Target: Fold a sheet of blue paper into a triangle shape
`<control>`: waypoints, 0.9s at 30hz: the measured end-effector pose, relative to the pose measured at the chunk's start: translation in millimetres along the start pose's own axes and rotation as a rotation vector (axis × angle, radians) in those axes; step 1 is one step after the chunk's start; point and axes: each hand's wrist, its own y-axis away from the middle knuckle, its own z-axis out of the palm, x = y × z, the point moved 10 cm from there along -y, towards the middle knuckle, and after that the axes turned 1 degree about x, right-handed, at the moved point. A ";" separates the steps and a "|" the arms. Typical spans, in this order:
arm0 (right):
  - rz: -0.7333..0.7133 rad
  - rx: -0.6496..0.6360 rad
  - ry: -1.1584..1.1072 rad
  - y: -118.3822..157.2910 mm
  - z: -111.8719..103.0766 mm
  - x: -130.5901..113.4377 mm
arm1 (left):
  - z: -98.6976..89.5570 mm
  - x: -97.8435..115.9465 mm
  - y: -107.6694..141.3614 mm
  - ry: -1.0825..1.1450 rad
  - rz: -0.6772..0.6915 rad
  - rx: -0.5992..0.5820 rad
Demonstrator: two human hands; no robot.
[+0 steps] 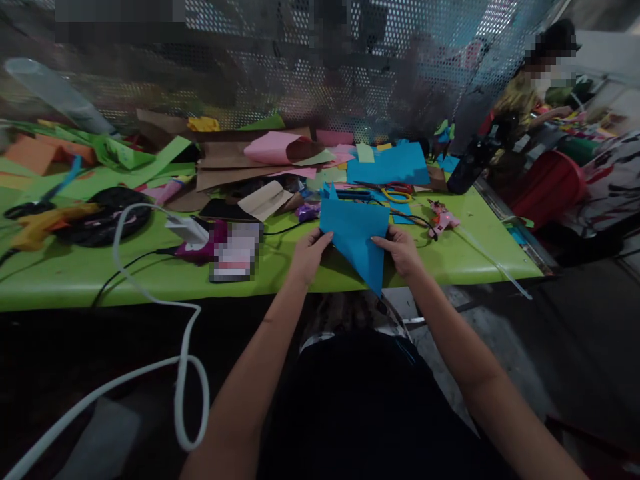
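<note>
Perforated metal sheeting [280,87] backed a table [60,280] with a smooth, shiny green top. Far left, a yellow-orange glue gun [43,225] lay by a black round item [117,217], green paper sheets [143,170] strewn behind, probably pushed back to free the front edge. Next came a white plug [189,229], hard plastic, its looping cable [118,227] dropping off the edge, then a phone [235,252] lying flat, likely for easy viewing. Behind, stiff brown paper [220,157] sat under a curled pink sheet [274,147]. Left hand [307,257] pinched the left edge of the blue paper [354,230], thumb in front; right hand [406,252] pinched the right side the same way, seemingly to keep it spread. Paper was matte, creased, straight on top, tapering to a low point, held up over the table's front edge. Yellow-handled scissors [397,195] lay behind; right of them, a pink glue gun [443,220], probably parked within reach. Far right, a red tub [557,183] with smooth sides, near a person [517,103].
</note>
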 end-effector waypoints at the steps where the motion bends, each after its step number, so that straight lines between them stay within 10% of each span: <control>1: -0.006 -0.009 0.002 0.8 0.6 0.1 | -0.9 -0.9 -0.4 0.006 0.005 0.009; 27: -0.115 0.078 0.045 7.5 -7.0 -14.1 | -11.5 2.6 -0.2 0.108 0.054 0.088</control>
